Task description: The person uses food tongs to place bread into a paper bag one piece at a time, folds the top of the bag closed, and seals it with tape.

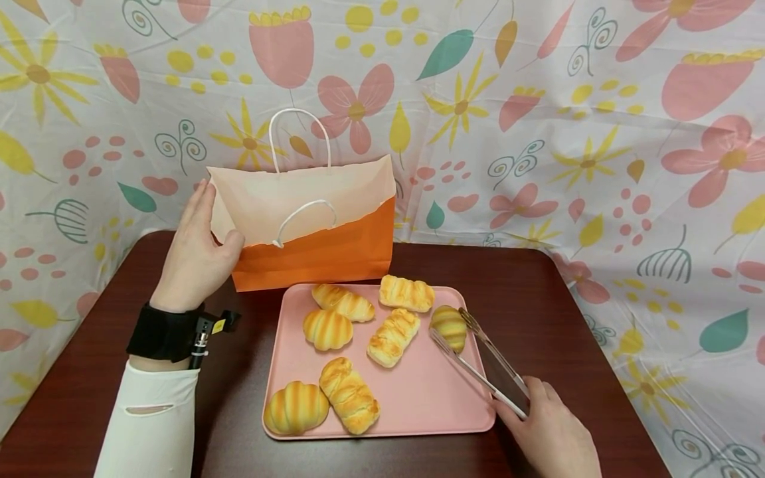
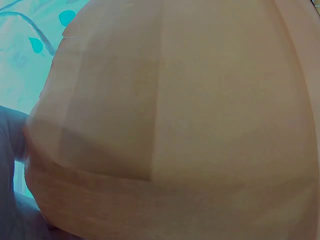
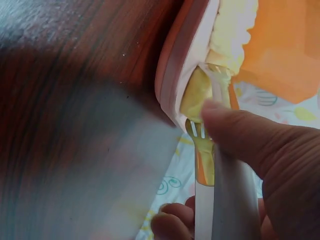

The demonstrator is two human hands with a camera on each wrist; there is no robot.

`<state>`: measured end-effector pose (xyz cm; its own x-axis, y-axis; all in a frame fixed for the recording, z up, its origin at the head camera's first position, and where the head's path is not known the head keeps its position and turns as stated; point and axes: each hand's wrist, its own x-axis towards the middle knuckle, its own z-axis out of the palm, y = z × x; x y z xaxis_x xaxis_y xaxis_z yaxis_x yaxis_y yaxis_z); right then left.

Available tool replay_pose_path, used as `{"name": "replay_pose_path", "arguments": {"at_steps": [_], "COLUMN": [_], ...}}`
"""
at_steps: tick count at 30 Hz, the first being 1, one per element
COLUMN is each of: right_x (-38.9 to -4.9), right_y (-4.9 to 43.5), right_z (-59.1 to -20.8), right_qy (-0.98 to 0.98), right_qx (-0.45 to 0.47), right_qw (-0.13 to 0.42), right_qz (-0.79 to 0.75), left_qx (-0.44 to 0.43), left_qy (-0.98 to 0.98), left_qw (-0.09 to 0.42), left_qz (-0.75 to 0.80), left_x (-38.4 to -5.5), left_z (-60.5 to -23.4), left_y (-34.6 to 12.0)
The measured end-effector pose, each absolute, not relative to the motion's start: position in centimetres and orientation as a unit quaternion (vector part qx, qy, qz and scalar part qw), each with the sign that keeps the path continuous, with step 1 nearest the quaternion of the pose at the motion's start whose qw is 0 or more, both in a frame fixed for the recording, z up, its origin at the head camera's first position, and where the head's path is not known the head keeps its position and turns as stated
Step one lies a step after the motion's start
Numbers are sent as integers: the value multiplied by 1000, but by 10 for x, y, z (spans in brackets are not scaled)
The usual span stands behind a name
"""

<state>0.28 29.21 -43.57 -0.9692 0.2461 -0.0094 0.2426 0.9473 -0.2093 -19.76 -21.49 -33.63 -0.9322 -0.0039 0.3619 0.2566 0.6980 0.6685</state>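
My right hand (image 1: 552, 428) grips metal tongs (image 1: 491, 390) at the tray's right side. The tongs' tips stand on either side of a small ridged bread roll (image 1: 449, 325). In the right wrist view, the thumb (image 3: 240, 130) presses one arm of the tongs. An orange paper bag (image 1: 317, 255) with white rope handles stands open behind the tray. My left hand (image 1: 196, 249) is at the bag's left edge, its fingers straight and its thumb apart from them. The bag's pale inside (image 2: 225, 100) fills most of the left wrist view.
Several other breads, among them a twisted loaf (image 1: 349, 396) and a ridged roll (image 1: 297, 408), lie on the pink tray (image 1: 430, 405). The tray rests on a dark wooden table (image 1: 574, 345). A flowered cloth (image 1: 466, 146) hangs behind and beside the table.
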Motion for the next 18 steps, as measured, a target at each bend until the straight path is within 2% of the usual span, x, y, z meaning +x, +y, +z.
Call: {"name": "replay_pose_path", "arguments": {"at_steps": [5, 13, 18], "right_x": [4, 5, 5], "right_y": [295, 300, 300], "right_z": [-436, -435, -438], "right_qy": [-990, -988, -989], "right_qx": [-101, -117, -112], "right_qw": [9, -24, -21], "right_qz": [96, 95, 94], "left_qx": [-68, -67, -67], "left_qy": [-906, -907, -907], "left_qw": [171, 170, 171], "left_qz": [-380, -380, -380], "left_x": [-198, -198, -197], "left_z": [-336, -336, -336], "left_y": [-215, -215, -215]}}
